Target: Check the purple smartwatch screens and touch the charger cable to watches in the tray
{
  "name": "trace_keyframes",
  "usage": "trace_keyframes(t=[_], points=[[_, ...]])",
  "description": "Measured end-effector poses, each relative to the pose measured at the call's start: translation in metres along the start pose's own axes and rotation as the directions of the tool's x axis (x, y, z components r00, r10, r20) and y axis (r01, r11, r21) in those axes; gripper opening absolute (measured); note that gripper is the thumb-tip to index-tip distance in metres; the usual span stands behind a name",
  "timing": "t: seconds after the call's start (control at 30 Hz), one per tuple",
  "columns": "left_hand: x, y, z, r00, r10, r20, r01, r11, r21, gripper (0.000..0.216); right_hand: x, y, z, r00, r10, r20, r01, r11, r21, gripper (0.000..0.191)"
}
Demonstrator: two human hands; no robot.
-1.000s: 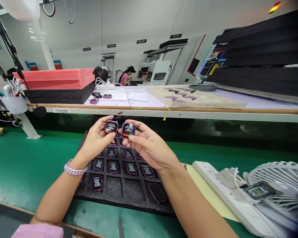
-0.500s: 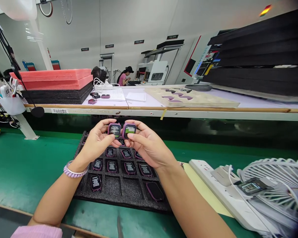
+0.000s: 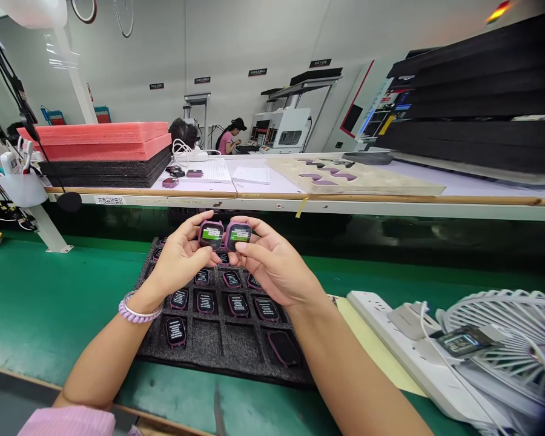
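My left hand grips a purple smartwatch body whose screen shows green. My right hand grips a second purple watch body, also lit green. Both are held side by side, nearly touching, above the far end of a black foam tray. Several more purple watch bodies lie in the tray's pockets with text on their screens. One at the near right is dark. Two near pockets hold nothing.
A white power strip and a white fan sit to the right on the green mat, beside a yellow sheet. A shelf above carries red and black foam stacks. A person in pink works far behind.
The two watches stay held together in my hands. The left watch's screen has gone from text to green, and the right one from orange-red to green.
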State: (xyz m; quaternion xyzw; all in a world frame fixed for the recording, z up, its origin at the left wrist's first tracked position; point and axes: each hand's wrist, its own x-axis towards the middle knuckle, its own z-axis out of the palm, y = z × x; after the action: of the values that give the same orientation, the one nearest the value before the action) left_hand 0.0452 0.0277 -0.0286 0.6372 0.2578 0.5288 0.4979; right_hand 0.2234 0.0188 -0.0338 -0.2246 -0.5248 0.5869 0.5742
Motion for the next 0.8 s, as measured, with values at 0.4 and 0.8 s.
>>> trace_keyframes(t=[0.4, 0.8], points=[[-0.0014, 0.0002, -0.0004, 1.000, -0.021, -0.021, 0.021, 0.999, 0.029, 0.049, 0.0017, 0.0081, -0.0024, 0.999, -0.033, -0.027, 0.032, 0.999, -0.019, 0.047], [-0.0011, 0.0010, -0.0016, 0.999, -0.039, -0.020, 0.039, 0.999, -0.017, 0.063, 0.0010, 0.0045, -0.0004, 0.999, -0.023, -0.027, 0.022, 0.999, -0.029, 0.047]])
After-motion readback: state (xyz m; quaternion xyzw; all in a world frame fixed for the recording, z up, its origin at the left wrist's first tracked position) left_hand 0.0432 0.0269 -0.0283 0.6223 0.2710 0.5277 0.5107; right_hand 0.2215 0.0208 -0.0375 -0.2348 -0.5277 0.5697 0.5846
